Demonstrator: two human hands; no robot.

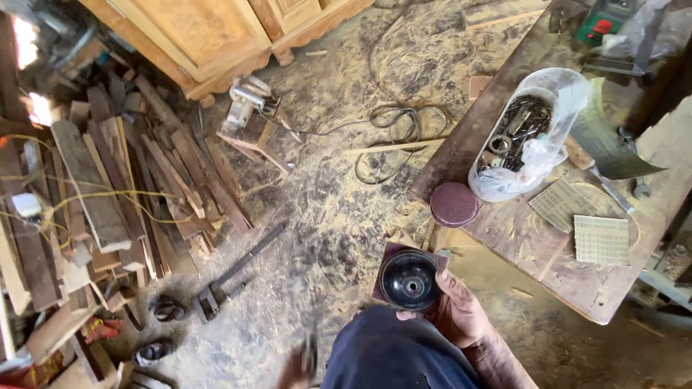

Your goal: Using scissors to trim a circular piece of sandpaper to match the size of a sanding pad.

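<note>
1. The right hand, low centre of the frame, has its grip clamped on a black backing disc with sandpaper behind it.
2. The left hand is blurred at the bottom edge; its grip cannot be told.
3. The bench, at right, carries a plastic tub and sandpaper sheets.
4. Sawdust covers the floor; wood offcuts are piled at left.

R hand fingers curled in grip, L hand blurred low

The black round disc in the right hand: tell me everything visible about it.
The black round backing disc looks like hard rubber or plastic, with raised concentric rings and a small central hole with a metal-looking hub. It faces the camera, slightly tilted, held over the sawdust-covered floor. The right hand has it in its grip from below and the side. A dark reddish sandpaper sheet sits directly behind it.
</note>
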